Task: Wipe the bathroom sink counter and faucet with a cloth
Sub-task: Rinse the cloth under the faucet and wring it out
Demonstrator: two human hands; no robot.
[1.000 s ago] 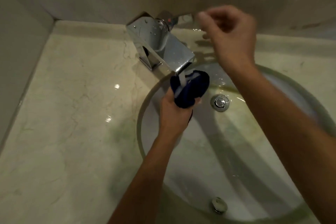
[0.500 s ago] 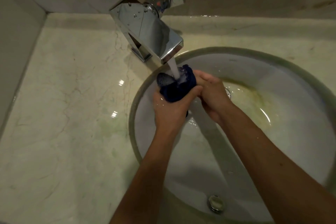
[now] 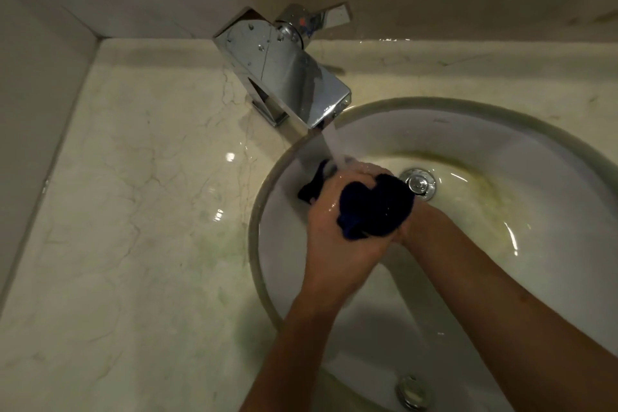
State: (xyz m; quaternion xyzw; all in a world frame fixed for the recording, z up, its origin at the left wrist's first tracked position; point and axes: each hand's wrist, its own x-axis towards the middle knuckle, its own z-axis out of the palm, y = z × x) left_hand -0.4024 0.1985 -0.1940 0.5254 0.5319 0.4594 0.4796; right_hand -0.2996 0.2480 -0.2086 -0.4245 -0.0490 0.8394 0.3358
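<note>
Pale veined marble counter (image 3: 140,211), glossy, with light glints and faint greenish staining near the basin edge. An oval white sink (image 3: 468,130) is set into it, yellowish staining around the chrome drain (image 3: 418,183). A square chrome faucet (image 3: 284,73) is mounted at the back edge, spout reaching over the basin.

My head view is dim and yellowish, with light falling from above. Small glints sit on the counter (image 3: 140,177) toward its left edge, and the faucet (image 3: 284,73) mirrors brightly. My arms shadow the sink (image 3: 468,144) bowl. Wide-angle bending curves the counter's edges; corners darken, and detail looks soft.
</note>
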